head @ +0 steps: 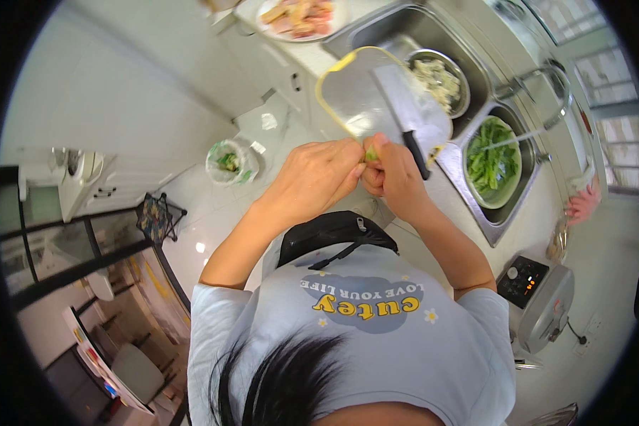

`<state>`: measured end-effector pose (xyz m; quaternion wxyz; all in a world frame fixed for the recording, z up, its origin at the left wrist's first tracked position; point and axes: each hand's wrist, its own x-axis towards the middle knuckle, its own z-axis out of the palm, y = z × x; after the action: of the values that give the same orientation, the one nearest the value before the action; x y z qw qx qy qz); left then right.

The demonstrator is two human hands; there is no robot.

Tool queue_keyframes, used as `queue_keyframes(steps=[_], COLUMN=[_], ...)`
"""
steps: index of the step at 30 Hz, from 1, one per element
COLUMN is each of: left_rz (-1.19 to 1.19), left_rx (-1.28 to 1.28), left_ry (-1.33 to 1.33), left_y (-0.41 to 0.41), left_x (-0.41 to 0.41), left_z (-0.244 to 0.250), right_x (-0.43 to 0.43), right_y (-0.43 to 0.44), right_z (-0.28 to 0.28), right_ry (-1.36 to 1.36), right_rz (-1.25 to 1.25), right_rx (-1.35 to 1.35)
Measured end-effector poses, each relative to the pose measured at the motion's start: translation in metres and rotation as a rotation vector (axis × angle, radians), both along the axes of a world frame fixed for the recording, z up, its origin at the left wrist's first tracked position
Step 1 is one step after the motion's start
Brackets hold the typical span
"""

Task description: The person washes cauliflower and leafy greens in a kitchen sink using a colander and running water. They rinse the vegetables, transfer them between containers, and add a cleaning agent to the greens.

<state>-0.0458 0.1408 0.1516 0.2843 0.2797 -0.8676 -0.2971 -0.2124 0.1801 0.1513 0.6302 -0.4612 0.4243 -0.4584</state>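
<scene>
My left hand and my right hand meet in front of my waist, fingertips together. Between them they pinch a small pale-green vegetable piece, mostly hidden by the fingers. Just beyond is a translucent cutting board with a yellow rim, partly over the sink edge. A kitchen knife lies on it, its black handle close to my right hand. In the small sink basin stands a pale bowl of leafy greens, with water running into it from the faucet.
A metal bowl of pale food pieces stands in the larger sink basin. A plate of raw meat is on the counter. A lined trash bin stands on the floor at left, a folding stool beyond it. A cooker sits at right.
</scene>
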Motion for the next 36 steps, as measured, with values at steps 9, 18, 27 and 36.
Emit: queue_keyframes(steps=[9, 18, 27, 36], left_rz=[0.69, 1.247, 0.503, -0.309], left_rx=[0.402, 0.421, 1.056, 0.928], left_ry=[0.507, 0.58, 0.926, 0.114], left_y=[0.017, 0.097, 0.025, -0.039], left_x=[0.252, 0.38, 0.32, 0.101], left_z=[-0.053, -0.077, -0.087, -0.053], right_x=[0.197, 0.306, 0.249, 0.091], right_y=[-0.059, -0.127, -0.076, 0.02], right_z=[-0.039, -0.109, -0.07, -0.042], right_ry=[0.205, 1.04, 0.677, 0.862], right_rz=[0.104, 0.326, 0.245, -0.14], right_rx=[-0.166, -0.53, -0.245, -0.462])
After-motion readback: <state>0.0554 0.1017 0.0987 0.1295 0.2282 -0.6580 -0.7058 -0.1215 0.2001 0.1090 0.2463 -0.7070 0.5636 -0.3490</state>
